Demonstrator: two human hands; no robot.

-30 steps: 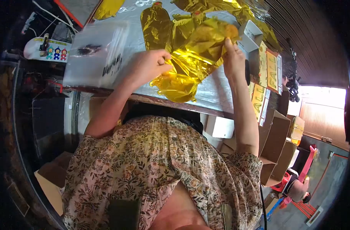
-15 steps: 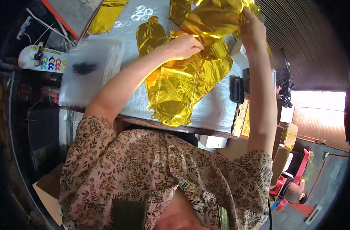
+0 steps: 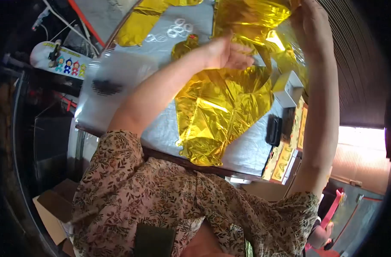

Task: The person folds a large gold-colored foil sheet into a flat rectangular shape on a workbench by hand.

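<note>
Can't tell right hand (image 3: 310, 15) grip: blurred at top frame edge, close to upper gold foil (image 3: 251, 21), itself cut off there. Have left hand (image 3: 223, 53) loosely spread, fingers apart, partly hiding lower gold foil (image 3: 219, 111); can't confirm contact, or whether joined to upper foil. Lying creased mid-table, lower tip close to front edge. Can read "ALL" on yellow label (image 3: 283, 165), lower right. Can't read lettering atop cartoon board (image 3: 60, 60) or smeared dark print on clear plastic stack (image 3: 99, 103). For room: bare silvery tabletop (image 3: 161, 132) between stack and lower foil, crossed by left forearm; another bare patch right of lower foil, up to black object (image 3: 273, 129). Tighter on right past white box (image 3: 288, 90). Beyond left forearm, loose white rings (image 3: 178, 29).
</note>
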